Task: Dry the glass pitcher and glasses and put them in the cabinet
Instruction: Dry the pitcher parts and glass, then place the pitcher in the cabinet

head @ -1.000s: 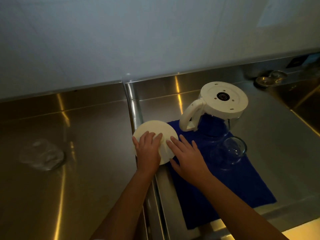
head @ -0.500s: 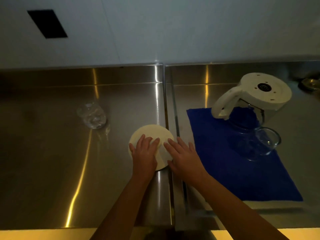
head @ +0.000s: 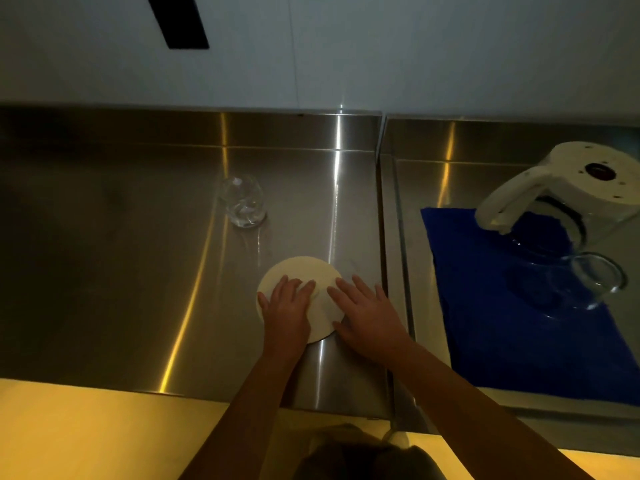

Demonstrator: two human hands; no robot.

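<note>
A white round disc [head: 304, 270] lies on the steel counter [head: 121, 271], just left of the seam. My left hand [head: 285, 310] and my right hand [head: 367, 317] press flat on it, fingers spread, thumbs at its near rim. At the right, the glass pitcher [head: 585, 178] with a white base and handle stands upside down on a blue towel [head: 485, 306]. A clear glass [head: 597, 282] sits on the towel, touching the pitcher's front. Another clear glass [head: 244, 200] stands alone on the left counter, beyond my hands.
A raised seam [head: 384, 237] splits the left counter from the right one. A steel backsplash [head: 173, 129] and a white wall with a black rectangle [head: 180, 19] close the back. A yellow-lit front edge [head: 86, 427] runs along the near side.
Both hands have slid the white disc left, off the towel's edge and across the seam onto the left counter. My view has swung left too.
</note>
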